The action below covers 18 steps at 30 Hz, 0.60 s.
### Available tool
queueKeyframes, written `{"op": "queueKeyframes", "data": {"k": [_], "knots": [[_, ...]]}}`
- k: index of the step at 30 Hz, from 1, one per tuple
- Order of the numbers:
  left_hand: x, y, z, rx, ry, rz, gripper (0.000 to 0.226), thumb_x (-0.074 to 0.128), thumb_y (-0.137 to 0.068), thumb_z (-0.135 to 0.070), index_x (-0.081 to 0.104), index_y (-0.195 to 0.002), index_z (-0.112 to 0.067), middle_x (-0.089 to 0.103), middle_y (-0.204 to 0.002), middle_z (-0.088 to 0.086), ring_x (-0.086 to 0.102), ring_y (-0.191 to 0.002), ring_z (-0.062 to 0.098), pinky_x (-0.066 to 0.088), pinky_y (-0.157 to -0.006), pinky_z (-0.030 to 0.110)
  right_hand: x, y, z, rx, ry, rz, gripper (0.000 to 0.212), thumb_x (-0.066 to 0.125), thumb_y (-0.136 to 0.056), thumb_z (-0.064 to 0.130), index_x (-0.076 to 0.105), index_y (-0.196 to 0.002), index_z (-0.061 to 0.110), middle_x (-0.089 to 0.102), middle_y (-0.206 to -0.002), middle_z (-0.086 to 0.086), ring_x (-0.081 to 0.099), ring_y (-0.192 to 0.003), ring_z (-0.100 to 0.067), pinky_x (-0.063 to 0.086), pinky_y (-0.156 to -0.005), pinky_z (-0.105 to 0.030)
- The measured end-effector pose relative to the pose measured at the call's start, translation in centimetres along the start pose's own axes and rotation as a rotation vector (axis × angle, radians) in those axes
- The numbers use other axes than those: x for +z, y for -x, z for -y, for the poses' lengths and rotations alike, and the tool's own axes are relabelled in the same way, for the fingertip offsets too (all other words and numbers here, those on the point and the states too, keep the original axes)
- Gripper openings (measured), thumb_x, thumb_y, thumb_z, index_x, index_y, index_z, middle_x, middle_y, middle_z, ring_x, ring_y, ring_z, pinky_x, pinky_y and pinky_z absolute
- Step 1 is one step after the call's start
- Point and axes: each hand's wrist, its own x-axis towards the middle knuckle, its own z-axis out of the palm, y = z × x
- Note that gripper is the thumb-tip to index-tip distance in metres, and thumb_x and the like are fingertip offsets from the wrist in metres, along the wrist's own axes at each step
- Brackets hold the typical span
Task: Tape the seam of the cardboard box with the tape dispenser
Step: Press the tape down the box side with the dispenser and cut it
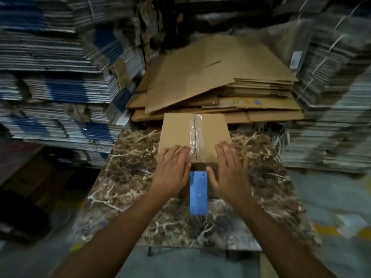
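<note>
A brown cardboard box (176,129) stands on a marble-patterned table (128,173). Clear tape (195,133) runs along the box's centre seam, from the far edge to the near edge. The blue tape dispenser (198,194) lies on the table just in front of the box, between my hands. My left hand (172,171) rests flat with fingers spread on the near left part of the box top. My right hand (230,169) lies flat on the near right part, its thumb beside the dispenser. Neither hand holds anything.
A pile of flattened brown cartons (220,81) lies behind the table. Tall bundles of blue-and-white flattened cartons stand at the left (56,77) and at the right (329,97). The floor (331,207) shows to the right of the table.
</note>
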Motion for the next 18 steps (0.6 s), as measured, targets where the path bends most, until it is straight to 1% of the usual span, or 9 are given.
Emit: {"op": "queueKeyframes", "data": {"k": [1, 2, 5, 8, 11, 13, 16, 18], "knots": [[0.3, 0.5, 0.1, 0.009, 0.001, 0.025, 0.048, 0.037, -0.096, -0.035, 0.046, -0.14, -0.019, 0.058, -0.141, 0.002, 0.044, -0.137, 0.023, 0.027, -0.113, 0.044, 0.5, 0.9, 0.4, -0.012, -0.008, 0.03, 0.068, 0.048, -0.093, 0.047, 0.035, -0.15, 0.011, 0.041, -0.156, -0.012, 0.038, -0.144, -0.029, 0.027, -0.116, -0.054], [0.7, 0.7, 0.3, 0.022, 0.001, 0.012, 0.046, 0.039, -0.096, -0.032, 0.046, -0.14, -0.019, 0.057, -0.142, 0.001, 0.044, -0.137, 0.021, 0.027, -0.113, 0.042, 0.9, 1.6, 0.7, -0.035, -0.016, 0.021, 0.067, 0.049, -0.093, 0.046, 0.037, -0.149, 0.011, 0.042, -0.155, -0.012, 0.039, -0.144, -0.03, 0.029, -0.114, -0.055], [2.1, 2.0, 0.9, 0.035, 0.003, 0.018, 0.051, 0.045, -0.095, -0.023, 0.042, -0.146, -0.02, 0.05, -0.151, -0.002, 0.041, -0.141, 0.019, 0.026, -0.114, 0.042, 3.0, 4.8, 1.8, -0.067, -0.034, 0.045, 0.067, 0.051, -0.092, 0.044, 0.039, -0.148, 0.01, 0.042, -0.156, -0.01, 0.038, -0.145, -0.028, 0.03, -0.114, -0.054], [2.5, 1.8, 1.4, 0.068, 0.001, 0.0, 0.053, 0.048, -0.094, -0.021, 0.041, -0.147, -0.02, 0.048, -0.154, -0.002, 0.039, -0.144, 0.02, 0.027, -0.117, 0.043, 4.0, 6.3, 2.8, -0.046, -0.06, 0.1, 0.073, 0.051, -0.09, 0.046, 0.036, -0.151, 0.009, 0.036, -0.16, -0.011, 0.036, -0.145, -0.03, 0.034, -0.112, -0.055], [2.3, 1.3, 1.7, 0.082, 0.014, 0.007, 0.048, 0.046, -0.097, -0.022, 0.045, -0.145, -0.022, 0.048, -0.154, 0.001, 0.041, -0.143, 0.023, 0.03, -0.117, 0.043, 4.6, 7.5, 4.2, 0.026, -0.085, 0.152, 0.08, 0.052, -0.089, 0.05, 0.029, -0.154, 0.009, 0.03, -0.162, -0.013, 0.04, -0.135, -0.033, 0.042, -0.104, -0.052], [2.3, 0.9, 2.0, 0.09, 0.036, 0.015, 0.045, 0.046, -0.099, -0.022, 0.046, -0.144, -0.025, 0.048, -0.154, 0.0, 0.04, -0.144, 0.022, 0.031, -0.115, 0.043, 4.7, 7.6, 5.2, 0.071, -0.078, 0.17, 0.084, 0.05, -0.089, 0.053, 0.024, -0.156, 0.009, 0.026, -0.164, -0.013, 0.042, -0.13, -0.034, 0.043, -0.1, -0.051], [2.6, 0.7, 2.4, 0.062, 0.122, 0.0, 0.047, 0.054, -0.096, -0.014, 0.052, -0.141, -0.028, 0.051, -0.152, -0.003, 0.043, -0.141, 0.022, 0.031, -0.11, 0.041, 5.0, 7.4, 6.6, 0.113, -0.053, 0.179, 0.089, 0.049, -0.086, 0.057, 0.021, -0.157, 0.01, 0.023, -0.165, -0.012, 0.043, -0.126, -0.036, 0.045, -0.096, -0.051], [2.7, 0.9, 2.4, 0.04, 0.158, -0.027, 0.05, 0.058, -0.092, -0.009, 0.057, -0.137, -0.03, 0.056, -0.148, -0.004, 0.047, -0.136, 0.023, 0.032, -0.101, 0.038, 5.6, 7.4, 7.3, 0.141, -0.046, 0.208, 0.092, 0.05, -0.086, 0.057, 0.017, -0.158, 0.01, 0.02, -0.167, -0.011, 0.045, -0.123, -0.038, 0.048, -0.092, -0.05]]}}
